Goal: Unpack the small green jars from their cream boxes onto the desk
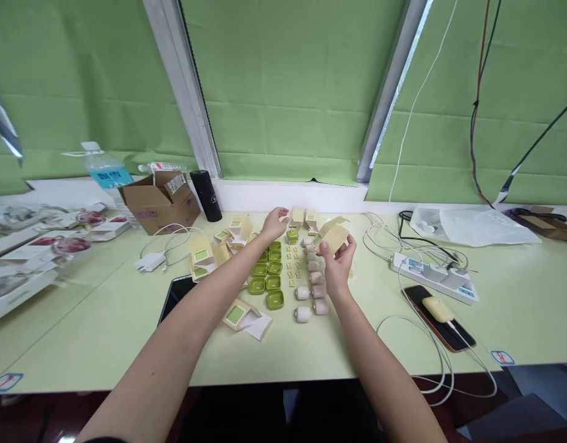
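My right hand (340, 259) grips a small cream cardboard box (335, 234) with its top flap raised. Stretched forward, my left hand (274, 224) has its fingers slightly apart, close to a standing small box (296, 217) and a little green pot (292, 235); nothing shows in it. Below my hands lie two columns of green square dishes (274, 299), partly covered by my left forearm. Beside them are rows of small yellow pieces (290, 266), then white and pale pink rounded cups (303, 314). An opened box (241, 315) lies in front of the dishes.
More opened boxes (202, 255) lie left of my forearm, by a dark tablet (175, 295). A brown carton (160, 206), black tumbler (206, 195) and water bottle (105, 169) stand behind. At right are a power strip (433, 277), phone (454, 335) and loose cables.
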`<state>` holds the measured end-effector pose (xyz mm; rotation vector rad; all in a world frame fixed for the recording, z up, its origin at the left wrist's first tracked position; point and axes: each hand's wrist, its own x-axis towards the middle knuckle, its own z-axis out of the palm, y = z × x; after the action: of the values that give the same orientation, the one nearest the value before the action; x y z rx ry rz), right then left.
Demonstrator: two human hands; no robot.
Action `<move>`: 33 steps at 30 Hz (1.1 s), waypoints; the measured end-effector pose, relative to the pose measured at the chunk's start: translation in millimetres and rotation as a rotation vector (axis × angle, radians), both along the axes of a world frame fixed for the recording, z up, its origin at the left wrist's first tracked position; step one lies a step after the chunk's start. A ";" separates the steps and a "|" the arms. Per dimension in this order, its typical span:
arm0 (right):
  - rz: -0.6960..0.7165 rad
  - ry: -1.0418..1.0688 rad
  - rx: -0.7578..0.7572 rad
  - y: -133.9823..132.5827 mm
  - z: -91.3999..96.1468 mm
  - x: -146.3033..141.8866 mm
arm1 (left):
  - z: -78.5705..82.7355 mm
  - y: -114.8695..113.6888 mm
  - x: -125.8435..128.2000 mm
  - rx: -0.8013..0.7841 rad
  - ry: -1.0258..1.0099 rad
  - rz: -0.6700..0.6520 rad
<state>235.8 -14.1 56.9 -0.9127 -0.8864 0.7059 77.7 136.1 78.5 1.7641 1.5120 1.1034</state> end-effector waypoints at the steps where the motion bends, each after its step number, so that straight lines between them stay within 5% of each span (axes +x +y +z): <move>1: 0.044 0.077 0.010 1.8 -0.5 0.7 | 7.0 -7.8 -5.4 0.034 -0.022 0.003; 5: 0.265 0.359 0.023 6.0 1.7 3.0 | 22.4 -59.4 -31.0 0.235 -0.137 -0.046; 9: 0.493 0.474 0.007 4.0 6.0 0.9 | 14.5 -120.7 -48.6 0.369 -0.060 -0.107; 13: 0.669 0.504 -0.070 -1.8 8.4 -8.0 | 5.4 -157.7 -50.7 0.387 0.033 -0.144; 17: 0.800 0.388 -0.108 -9.3 15.3 -21.0 | 4.0 -169.4 -45.6 0.353 -0.012 -0.188; 26: 0.824 0.258 -0.062 -3.7 20.6 -41.5 | -8.6 -165.3 -41.5 0.160 -0.452 -0.297; 33: 0.822 0.195 -0.099 -9.2 11.8 -36.1 | -5.4 -173.2 -43.5 0.195 -0.300 -0.272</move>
<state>199.6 -23.3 68.8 -0.5256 -1.0547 1.5265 34.2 -37.1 73.1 1.7716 0.9838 1.3369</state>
